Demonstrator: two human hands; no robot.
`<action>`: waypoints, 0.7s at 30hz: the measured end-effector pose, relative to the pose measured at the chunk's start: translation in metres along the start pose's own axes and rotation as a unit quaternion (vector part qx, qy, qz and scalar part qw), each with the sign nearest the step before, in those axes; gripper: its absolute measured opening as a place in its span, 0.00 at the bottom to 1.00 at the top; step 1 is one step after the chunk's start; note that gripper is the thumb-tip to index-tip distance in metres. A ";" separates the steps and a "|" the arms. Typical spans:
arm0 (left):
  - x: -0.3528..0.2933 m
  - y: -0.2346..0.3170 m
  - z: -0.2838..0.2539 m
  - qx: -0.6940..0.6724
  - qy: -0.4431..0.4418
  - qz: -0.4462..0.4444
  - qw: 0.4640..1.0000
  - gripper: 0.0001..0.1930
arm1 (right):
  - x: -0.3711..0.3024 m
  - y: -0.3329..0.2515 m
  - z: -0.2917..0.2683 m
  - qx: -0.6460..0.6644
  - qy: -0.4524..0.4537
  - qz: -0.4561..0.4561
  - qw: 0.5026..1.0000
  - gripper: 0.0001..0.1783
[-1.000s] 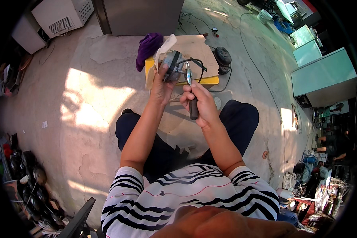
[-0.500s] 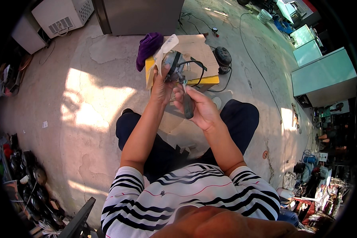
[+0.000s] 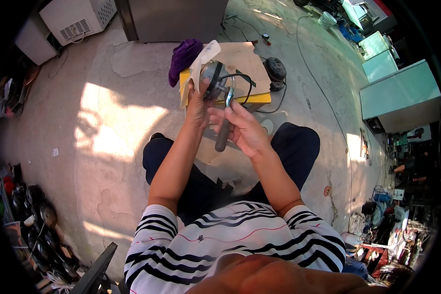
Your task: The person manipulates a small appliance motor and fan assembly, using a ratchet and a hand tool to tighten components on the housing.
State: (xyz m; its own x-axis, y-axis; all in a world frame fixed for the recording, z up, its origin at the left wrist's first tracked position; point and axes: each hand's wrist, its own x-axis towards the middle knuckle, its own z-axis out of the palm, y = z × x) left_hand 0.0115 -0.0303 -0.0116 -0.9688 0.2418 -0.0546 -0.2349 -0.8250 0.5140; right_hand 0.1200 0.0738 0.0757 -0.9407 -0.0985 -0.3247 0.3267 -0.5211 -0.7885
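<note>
A dark-handled, shiny metal wrench (image 3: 223, 137) is held loosely in the half-curled right hand (image 3: 247, 129), its length pointed toward one o'clock, and at that hand's eleven o'clock a round, grey metal motor (image 3: 212, 79) is held by the left hand (image 3: 198, 109).

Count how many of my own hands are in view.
2: the left hand, holding the grey part, and the right hand, holding the dark-handled tool. The left is partly hidden.
</note>
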 end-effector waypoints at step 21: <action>-0.010 -0.009 0.001 -0.058 0.000 -0.099 0.993 0.21 | 0.036 0.046 -0.049 -0.418 0.140 -0.335 0.833 0.07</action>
State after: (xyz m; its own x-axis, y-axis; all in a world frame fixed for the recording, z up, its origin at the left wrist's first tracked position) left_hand 0.0237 -0.0247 -0.0148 -0.9025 0.4054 -0.1455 -0.4288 -0.8142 0.3915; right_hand 0.1059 0.0885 0.0024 -0.9179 0.2388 0.3169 -0.2030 0.4033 -0.8922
